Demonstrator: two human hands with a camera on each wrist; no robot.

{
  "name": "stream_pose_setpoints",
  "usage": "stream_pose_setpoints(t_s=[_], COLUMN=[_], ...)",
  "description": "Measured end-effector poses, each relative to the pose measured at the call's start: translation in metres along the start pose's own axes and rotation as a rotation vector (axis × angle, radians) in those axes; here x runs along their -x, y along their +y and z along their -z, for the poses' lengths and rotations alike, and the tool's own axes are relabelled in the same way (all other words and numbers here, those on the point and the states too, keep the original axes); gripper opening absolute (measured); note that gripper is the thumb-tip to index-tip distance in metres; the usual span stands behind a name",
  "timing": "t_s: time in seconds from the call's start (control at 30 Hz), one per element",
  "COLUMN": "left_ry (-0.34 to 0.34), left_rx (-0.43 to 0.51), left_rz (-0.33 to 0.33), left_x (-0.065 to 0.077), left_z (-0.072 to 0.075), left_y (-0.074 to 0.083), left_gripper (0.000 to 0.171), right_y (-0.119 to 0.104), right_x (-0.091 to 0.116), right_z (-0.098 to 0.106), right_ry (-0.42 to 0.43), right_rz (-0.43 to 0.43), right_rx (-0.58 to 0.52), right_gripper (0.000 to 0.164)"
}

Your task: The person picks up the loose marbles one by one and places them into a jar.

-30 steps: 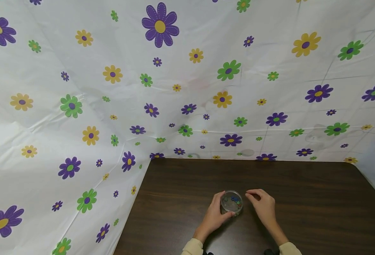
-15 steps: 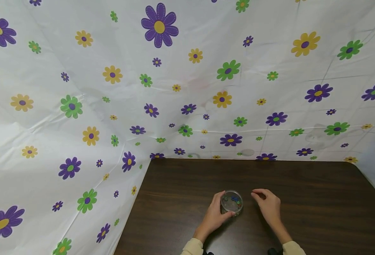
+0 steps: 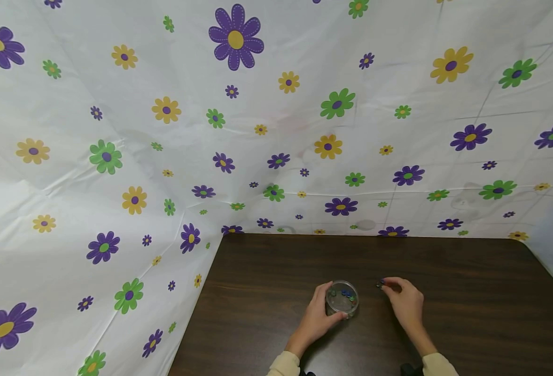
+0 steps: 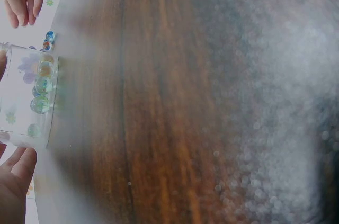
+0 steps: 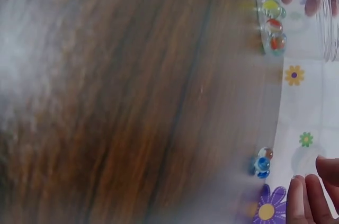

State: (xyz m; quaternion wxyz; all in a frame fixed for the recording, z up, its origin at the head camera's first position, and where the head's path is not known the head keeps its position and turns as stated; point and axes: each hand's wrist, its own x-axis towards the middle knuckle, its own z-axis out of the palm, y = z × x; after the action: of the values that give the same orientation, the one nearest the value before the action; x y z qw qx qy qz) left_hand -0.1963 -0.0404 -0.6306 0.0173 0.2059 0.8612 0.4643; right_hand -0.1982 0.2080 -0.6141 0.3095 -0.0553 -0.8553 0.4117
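Note:
My left hand (image 3: 315, 317) grips a clear round jar (image 3: 342, 302) from its left side, fingers behind and thumb along the front. Green, yellow, red and clear marbles (image 5: 272, 9) lie along the bottom of the jar in the right wrist view. To the right of it, a few loose glass marbles (image 3: 380, 285), blue and reddish brown, sit on the table by the fingertips of my right hand (image 3: 407, 304). In the right wrist view the fingers (image 5: 312, 195) are extended, with a gap to the thumb and nothing visible between them.
A dark wood-grain table (image 3: 267, 271) stands under both hands. White sheeting (image 3: 257, 104) printed with purple, green and yellow flowers hangs behind it and along the left side.
My right hand has moved to the right, away from the jar, and the loose marbles now show beside its fingertips. The left hand and jar have stayed in place.

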Motion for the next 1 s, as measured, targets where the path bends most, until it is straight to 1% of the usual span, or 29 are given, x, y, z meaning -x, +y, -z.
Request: stream_pose_setpoints(t_s=[0.13,0.47,0.67,0.73,0.9,1.0], left_ry=[-0.002,0.001,0.0,0.003,0.021,0.024], left_rx=[-0.003,0.002,0.014,0.015,0.002,-0.001], left_rz=[-0.007,-0.008,0.014,0.01,-0.026,-0.032], left_x=[0.001,0.001,0.0,0.0,0.0,0.0], left_z=[0.0,0.001,0.0,0.0,-0.001,-0.001], left_y=[0.0,0.0,0.001,0.001,-0.002,-0.002], left_gripper=[0.082,0.082,0.082,0.082,0.082,0.081], right_y=[0.004,0.009,0.011,0.011,0.011,0.013], right_x=[-0.001,-0.003,-0.004,-0.005,-0.005,-0.004], right_z=[0.001,0.004,0.004,0.004,0.004,0.003], right_ry=[-0.026,-0.091,-0.125,-0.129,-0.131,-0.137], right_rz=[-0.039,-0.094,-0.146,-0.156,-0.164,-0.165], right_rx=[0.006,0.037,0.026,0.026,0.027,0.032], right_gripper=[0.021,0.021,0.019,0.019,0.018,0.018])
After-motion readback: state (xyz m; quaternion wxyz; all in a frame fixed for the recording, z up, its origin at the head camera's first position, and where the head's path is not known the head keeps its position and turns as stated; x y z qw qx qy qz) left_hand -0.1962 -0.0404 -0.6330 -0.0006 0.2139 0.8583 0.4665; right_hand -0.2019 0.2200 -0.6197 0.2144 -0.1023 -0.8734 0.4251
